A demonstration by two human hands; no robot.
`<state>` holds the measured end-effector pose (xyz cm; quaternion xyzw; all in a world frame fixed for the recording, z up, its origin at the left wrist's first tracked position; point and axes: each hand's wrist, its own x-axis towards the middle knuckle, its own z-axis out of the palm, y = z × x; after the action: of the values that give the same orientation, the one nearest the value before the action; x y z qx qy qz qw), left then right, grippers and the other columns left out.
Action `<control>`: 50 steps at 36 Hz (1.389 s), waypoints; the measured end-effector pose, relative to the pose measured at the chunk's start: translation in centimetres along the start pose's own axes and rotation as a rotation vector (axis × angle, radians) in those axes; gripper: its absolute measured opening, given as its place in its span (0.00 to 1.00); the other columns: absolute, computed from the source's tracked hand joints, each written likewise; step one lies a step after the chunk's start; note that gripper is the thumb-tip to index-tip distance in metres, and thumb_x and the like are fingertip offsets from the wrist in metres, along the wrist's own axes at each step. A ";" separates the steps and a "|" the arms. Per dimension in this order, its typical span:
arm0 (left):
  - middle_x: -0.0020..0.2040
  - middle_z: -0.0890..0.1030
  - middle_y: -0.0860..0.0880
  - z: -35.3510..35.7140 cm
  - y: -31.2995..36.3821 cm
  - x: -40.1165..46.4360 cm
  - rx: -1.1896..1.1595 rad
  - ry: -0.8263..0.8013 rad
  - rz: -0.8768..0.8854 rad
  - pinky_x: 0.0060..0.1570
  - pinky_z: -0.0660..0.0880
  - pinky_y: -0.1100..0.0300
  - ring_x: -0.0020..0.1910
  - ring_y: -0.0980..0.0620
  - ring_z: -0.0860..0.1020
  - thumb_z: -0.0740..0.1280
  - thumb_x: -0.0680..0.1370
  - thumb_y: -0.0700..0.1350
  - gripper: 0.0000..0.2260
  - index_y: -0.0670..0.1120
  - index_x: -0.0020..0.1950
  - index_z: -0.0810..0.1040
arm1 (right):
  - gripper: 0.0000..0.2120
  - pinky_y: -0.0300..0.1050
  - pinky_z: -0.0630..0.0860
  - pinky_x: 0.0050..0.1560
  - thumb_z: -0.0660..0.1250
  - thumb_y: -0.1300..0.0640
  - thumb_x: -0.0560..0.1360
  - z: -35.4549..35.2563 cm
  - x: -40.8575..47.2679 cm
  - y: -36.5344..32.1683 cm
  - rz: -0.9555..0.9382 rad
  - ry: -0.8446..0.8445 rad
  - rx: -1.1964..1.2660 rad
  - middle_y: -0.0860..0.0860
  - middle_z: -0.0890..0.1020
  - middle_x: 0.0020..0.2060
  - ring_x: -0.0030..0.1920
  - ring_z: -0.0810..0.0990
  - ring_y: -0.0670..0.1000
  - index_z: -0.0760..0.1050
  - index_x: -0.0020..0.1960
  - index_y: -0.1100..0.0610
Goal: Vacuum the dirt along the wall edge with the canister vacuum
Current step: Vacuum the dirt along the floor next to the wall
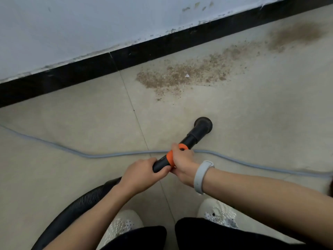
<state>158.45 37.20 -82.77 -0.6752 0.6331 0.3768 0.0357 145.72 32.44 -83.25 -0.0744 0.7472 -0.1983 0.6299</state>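
Both my hands grip the wand (182, 147): left hand (142, 173) curled round its rear, right hand (182, 159) wrapped round the orange collar. The nozzle (203, 123) sits on bare floor (72, 127), short of the dirt (180, 73), which spreads from 12 toward 2 o'clock along the skirting (144, 51). By my reckoning, nothing there is vacuumed yet; the whole strip remains.

No legible text, label, brand, number or sign appears on any surface in the head view; the black and orange vacuum wand (180, 150) and the pale wristband (201, 176) at 5 o'clock show no readable markings.
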 end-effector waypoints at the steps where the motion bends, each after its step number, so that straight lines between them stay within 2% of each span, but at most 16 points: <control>1: 0.32 0.75 0.54 -0.3 -0.2 0.1 -0.011 0.009 -0.010 0.29 0.63 0.58 0.34 0.51 0.75 0.58 0.72 0.70 0.22 0.52 0.39 0.72 | 0.18 0.49 0.79 0.32 0.64 0.52 0.78 0.4 -0.1 -0.4 0.005 0.004 -0.002 0.54 0.74 0.43 0.38 0.79 0.53 0.60 0.61 0.57; 5: 0.31 0.76 0.53 -1.9 -2.6 -0.9 -0.050 0.069 -0.064 0.28 0.62 0.58 0.32 0.54 0.74 0.60 0.73 0.68 0.21 0.51 0.37 0.72 | 0.20 0.48 0.79 0.32 0.64 0.50 0.78 3.6 -1.3 -0.5 0.014 -0.060 -0.063 0.58 0.75 0.55 0.41 0.79 0.54 0.62 0.64 0.59; 8: 0.30 0.76 0.52 -2.2 -5.3 -3.5 -0.057 0.097 -0.128 0.28 0.63 0.58 0.32 0.52 0.75 0.60 0.71 0.68 0.21 0.51 0.36 0.72 | 0.15 0.48 0.81 0.36 0.64 0.49 0.78 5.8 -2.6 1.6 0.044 -0.132 -0.126 0.55 0.75 0.49 0.40 0.80 0.53 0.62 0.55 0.56; 10: 0.28 0.74 0.52 -1.7 -7.1 -5.8 -0.083 0.095 -0.168 0.28 0.63 0.58 0.30 0.53 0.73 0.61 0.70 0.67 0.20 0.51 0.34 0.70 | 0.14 0.50 0.82 0.42 0.63 0.47 0.77 6.9 -3.5 3.8 0.069 -0.175 -0.191 0.53 0.75 0.46 0.44 0.80 0.53 0.61 0.53 0.54; 13: 0.25 0.72 0.52 -0.4 -9.5 -9.1 -0.120 0.094 -0.244 0.27 0.61 0.61 0.27 0.57 0.72 0.63 0.72 0.65 0.18 0.52 0.34 0.69 | 0.24 0.55 0.79 0.56 0.62 0.42 0.76 8.7 -4.5 7.0 0.079 -0.196 -0.382 0.54 0.76 0.52 0.52 0.80 0.57 0.60 0.64 0.56; 15: 0.24 0.72 0.52 0.3 -10.2 -10.5 -0.159 0.092 -0.279 0.25 0.59 0.63 0.25 0.58 0.72 0.65 0.72 0.63 0.16 0.54 0.33 0.69 | 0.27 0.56 0.77 0.59 0.61 0.40 0.76 9.4 -4.8 8.5 0.090 -0.216 -0.426 0.54 0.75 0.56 0.55 0.79 0.58 0.58 0.66 0.55; 21: 0.25 0.74 0.52 -0.4 -11.8 -10.2 -0.245 0.192 -0.389 0.28 0.63 0.56 0.28 0.52 0.74 0.67 0.74 0.59 0.16 0.52 0.33 0.68 | 0.20 0.55 0.78 0.57 0.61 0.44 0.77 12.6 -4.7 7.3 -0.020 -0.334 -0.490 0.55 0.75 0.51 0.53 0.79 0.57 0.58 0.56 0.55; 25: 0.31 0.79 0.47 -2.4 -11.8 -7.3 -0.360 0.289 -0.456 0.37 0.76 0.51 0.34 0.42 0.79 0.66 0.75 0.60 0.17 0.48 0.37 0.73 | 0.15 0.51 0.81 0.44 0.63 0.49 0.79 15.4 -4.2 2.4 -0.029 -0.429 -0.415 0.52 0.72 0.44 0.45 0.79 0.54 0.59 0.50 0.57; 29: 0.33 0.80 0.46 -4.1 -11.3 -5.1 -0.401 0.320 -0.486 0.42 0.78 0.49 0.36 0.43 0.80 0.63 0.75 0.63 0.18 0.49 0.38 0.74 | 0.14 0.53 0.82 0.43 0.63 0.50 0.79 16.9 -3.8 -0.2 -0.093 -0.430 -0.436 0.53 0.72 0.42 0.42 0.78 0.54 0.61 0.47 0.57; 31: 0.32 0.80 0.47 -4.1 -11.1 -5.0 -0.392 0.324 -0.498 0.41 0.78 0.50 0.36 0.43 0.80 0.63 0.73 0.65 0.19 0.50 0.37 0.74 | 0.14 0.52 0.82 0.42 0.63 0.49 0.79 16.8 -3.7 -0.1 -0.100 -0.430 -0.431 0.53 0.72 0.42 0.39 0.78 0.52 0.61 0.51 0.57; 35: 0.29 0.76 0.51 -2.3 -10.5 -6.3 -0.336 0.294 -0.459 0.31 0.68 0.55 0.34 0.44 0.78 0.64 0.72 0.64 0.18 0.50 0.35 0.70 | 0.21 0.55 0.81 0.54 0.61 0.45 0.78 14.6 -3.6 2.0 -0.105 -0.383 -0.515 0.53 0.74 0.46 0.51 0.80 0.57 0.59 0.61 0.58; 38: 0.28 0.75 0.52 -0.6 -9.9 -7.5 -0.325 0.252 -0.420 0.28 0.63 0.57 0.32 0.49 0.77 0.63 0.69 0.65 0.18 0.51 0.35 0.69 | 0.22 0.56 0.79 0.57 0.61 0.45 0.79 12.4 -3.3 3.7 -0.095 -0.360 -0.545 0.53 0.76 0.47 0.54 0.80 0.57 0.61 0.64 0.58; 41: 0.29 0.77 0.51 0.0 -9.7 -7.6 -0.332 0.241 -0.411 0.28 0.65 0.57 0.31 0.51 0.77 0.61 0.69 0.66 0.19 0.51 0.36 0.71 | 0.19 0.56 0.78 0.58 0.61 0.46 0.79 11.8 -3.1 3.9 -0.086 -0.376 -0.523 0.52 0.76 0.43 0.53 0.80 0.57 0.62 0.61 0.58; 43: 0.29 0.77 0.51 -0.6 -9.8 -6.9 -0.338 0.267 -0.414 0.29 0.66 0.56 0.32 0.48 0.78 0.63 0.70 0.65 0.18 0.50 0.36 0.71 | 0.19 0.57 0.77 0.59 0.61 0.45 0.78 12.6 -2.9 3.1 -0.125 -0.361 -0.553 0.55 0.76 0.48 0.55 0.79 0.59 0.61 0.59 0.57; 46: 0.30 0.79 0.49 -2.4 -10.2 -5.3 -0.366 0.294 -0.413 0.36 0.76 0.52 0.33 0.46 0.80 0.65 0.73 0.62 0.15 0.50 0.39 0.73 | 0.23 0.58 0.75 0.62 0.62 0.44 0.78 14.5 -2.6 1.2 -0.195 -0.362 -0.548 0.59 0.75 0.58 0.60 0.76 0.62 0.59 0.62 0.59; 50: 0.29 0.80 0.51 -4.1 -10.3 -4.1 -0.398 0.289 -0.373 0.39 0.79 0.53 0.28 0.54 0.80 0.65 0.74 0.62 0.14 0.52 0.44 0.76 | 0.24 0.59 0.78 0.57 0.62 0.47 0.77 15.7 -2.1 -1.0 -0.206 -0.375 -0.428 0.58 0.74 0.56 0.58 0.77 0.61 0.59 0.64 0.59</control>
<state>169.74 40.51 -81.99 -0.8200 0.4107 0.3805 -0.1189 161.28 29.07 -82.93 -0.3161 0.6315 -0.0818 0.7033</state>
